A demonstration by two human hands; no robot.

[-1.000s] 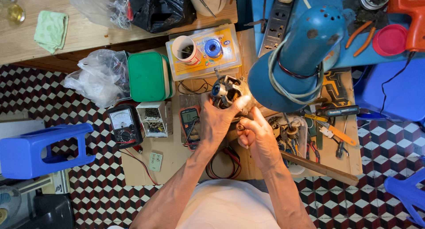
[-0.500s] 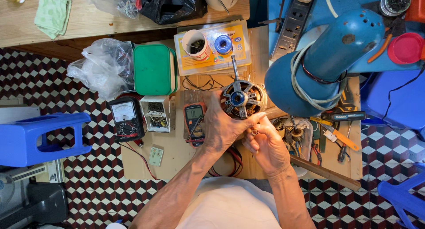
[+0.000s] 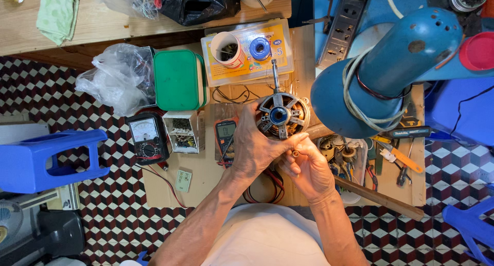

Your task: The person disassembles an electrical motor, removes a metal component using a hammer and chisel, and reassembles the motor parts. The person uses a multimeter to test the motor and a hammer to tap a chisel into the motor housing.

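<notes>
The left hand [image 3: 252, 147] is wrapping its grip around a round electric motor [image 3: 282, 116], holding it above the wooden bench [image 3: 206, 181], shaft pointing away from the person. The right hand [image 3: 307, 168] is sitting just under the motor, fingers pinched on a small part too tiny to identify. Room is tight: a blue fan housing [image 3: 381, 75] is crowding the motor's right side, and a digital multimeter [image 3: 225, 135] is lying just left of the wrist. Beyond, a white cup [image 3: 226, 49] holding dark bits is standing on a clear plastic box [image 3: 249, 52], beside a closed green box [image 3: 177, 81].
</notes>
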